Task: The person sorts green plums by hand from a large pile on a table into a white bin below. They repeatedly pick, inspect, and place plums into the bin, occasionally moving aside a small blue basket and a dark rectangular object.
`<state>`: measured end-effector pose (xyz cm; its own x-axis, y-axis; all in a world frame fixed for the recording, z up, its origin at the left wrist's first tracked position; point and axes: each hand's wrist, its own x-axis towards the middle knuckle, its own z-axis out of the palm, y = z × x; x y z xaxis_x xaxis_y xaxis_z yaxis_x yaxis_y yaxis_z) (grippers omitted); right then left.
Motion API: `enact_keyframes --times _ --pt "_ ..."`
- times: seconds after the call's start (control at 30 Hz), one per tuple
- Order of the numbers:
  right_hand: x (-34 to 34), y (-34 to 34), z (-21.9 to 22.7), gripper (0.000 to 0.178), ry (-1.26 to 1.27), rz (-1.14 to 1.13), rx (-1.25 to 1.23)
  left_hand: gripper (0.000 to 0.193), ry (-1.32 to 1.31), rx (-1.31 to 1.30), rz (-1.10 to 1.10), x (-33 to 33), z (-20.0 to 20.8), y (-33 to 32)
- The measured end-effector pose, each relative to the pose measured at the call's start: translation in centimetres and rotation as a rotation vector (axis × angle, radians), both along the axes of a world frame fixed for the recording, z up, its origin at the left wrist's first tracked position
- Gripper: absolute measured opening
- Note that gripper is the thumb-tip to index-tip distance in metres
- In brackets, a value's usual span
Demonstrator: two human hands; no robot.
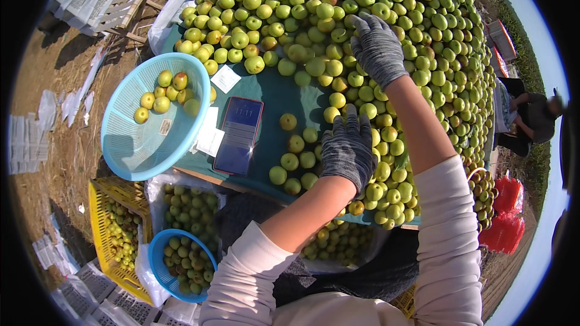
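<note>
A large heap of small round yellow-green fruits (435,66), jujube-like and some blushed brown, covers a table with a green cloth (248,93). My left hand (348,152), in a grey knit glove, rests palm down on the near fruits with its fingers apart. Farther up and to the right, my right hand (379,49), gloved the same way, reaches over the heap with its fingers stretched toward the left. What lies under both palms is hidden. Several loose fruits (290,161) sit on the cloth just left of my left hand.
A phone (238,137) and white paper slips (225,78) lie left of the heap. Beside them, a light-blue basket (118,115) holds several fruits. Below stand a yellow crate (99,229) and a blue bowl (158,265) of fruits. Another person (534,118) sits at the far right.
</note>
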<state>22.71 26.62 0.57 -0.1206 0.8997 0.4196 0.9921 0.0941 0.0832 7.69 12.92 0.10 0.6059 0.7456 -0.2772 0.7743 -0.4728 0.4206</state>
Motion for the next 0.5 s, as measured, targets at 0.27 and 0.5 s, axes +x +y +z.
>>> enact_keyframes --times 0.27,0.5 --pt "0.7 -1.5 -2.6 0.041 -0.19 -0.112 -0.208 0.078 0.068 -0.074 0.06 -1.2 0.4 1.4" --pt "0.0 -4.7 -0.7 0.023 0.022 -0.146 -0.546 0.078 0.047 -0.111 0.011 -0.6 1.1 1.0"
